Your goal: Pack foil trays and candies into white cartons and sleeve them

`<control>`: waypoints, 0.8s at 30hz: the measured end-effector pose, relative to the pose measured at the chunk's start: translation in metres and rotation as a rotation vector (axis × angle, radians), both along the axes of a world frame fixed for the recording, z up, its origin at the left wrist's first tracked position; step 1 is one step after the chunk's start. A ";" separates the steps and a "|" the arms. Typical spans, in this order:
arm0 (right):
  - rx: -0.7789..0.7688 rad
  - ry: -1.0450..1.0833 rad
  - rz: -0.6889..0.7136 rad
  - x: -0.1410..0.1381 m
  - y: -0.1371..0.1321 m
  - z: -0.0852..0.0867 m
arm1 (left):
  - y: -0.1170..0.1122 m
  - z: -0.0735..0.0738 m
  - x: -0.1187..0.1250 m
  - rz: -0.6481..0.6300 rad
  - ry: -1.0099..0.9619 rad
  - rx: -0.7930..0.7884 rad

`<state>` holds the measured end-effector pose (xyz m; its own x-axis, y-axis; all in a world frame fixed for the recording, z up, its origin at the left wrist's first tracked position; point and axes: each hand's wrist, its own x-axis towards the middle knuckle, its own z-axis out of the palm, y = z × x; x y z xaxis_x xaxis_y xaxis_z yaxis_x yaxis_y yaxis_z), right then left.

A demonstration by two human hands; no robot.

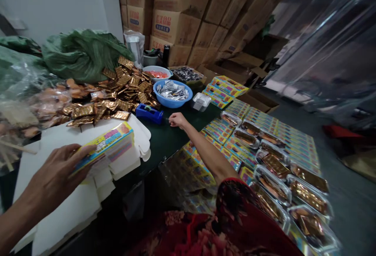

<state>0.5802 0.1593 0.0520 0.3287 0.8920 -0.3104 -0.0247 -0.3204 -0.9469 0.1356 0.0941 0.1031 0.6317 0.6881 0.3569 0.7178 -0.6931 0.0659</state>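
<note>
My left hand (63, 166) is closed around a small yellow, blue and pink printed box (110, 140), held tilted above a stack of flat white cartons (67, 205). Just off the cutter end of a blue tape dispenser (149, 113), my right hand (178, 120) is closed in a pinch. A faint strip of clear tape (166, 120) seems to run from the dispenser to those fingertips. Behind the cartons lies a heap of gold-wrapped packets (117, 103).
Beyond the dispenser stand a blue bowl (173, 101) of silver sachets and a clear plastic tray (201, 101). To the right, filled trays (273, 185) sit on rows of printed boxes (282, 134). Large cardboard cartons (176, 24) are stacked at the back, beside a green sack (85, 54).
</note>
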 end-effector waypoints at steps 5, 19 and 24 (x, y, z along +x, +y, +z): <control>0.282 0.222 0.090 -0.083 -0.087 0.028 | -0.031 0.007 0.026 0.090 0.068 0.148; 0.298 0.646 0.007 -0.210 -0.107 0.007 | -0.048 0.008 0.038 0.022 0.127 0.332; 0.308 0.651 0.067 -0.212 -0.088 0.000 | -0.029 0.010 0.028 0.009 0.081 0.241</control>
